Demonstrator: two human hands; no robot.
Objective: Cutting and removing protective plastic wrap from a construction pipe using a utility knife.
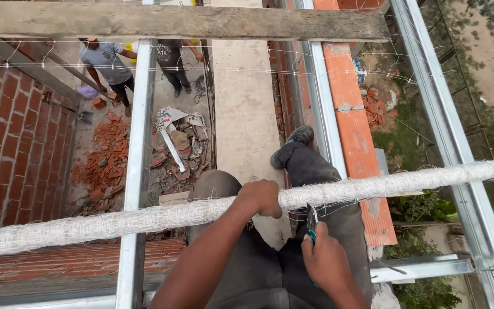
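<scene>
A long white roll of mesh fabric (144,217) stretches across the view from lower left to right, level with my knees. My left hand (261,197) is closed around the roll near its middle. My right hand (327,260) holds a small cutting tool with a teal handle (312,224), its blade pointing up just under the roll. My legs in dark trousers and one dark shoe (295,143) rest on a concrete wall top (244,114).
Galvanised steel beams (138,143) (447,126) run away from me, with a weathered wooden plank (172,22) across the top. Thin wires span the beams. Far below, two people (107,63) stand by brick rubble (107,154); brick walls flank the drop.
</scene>
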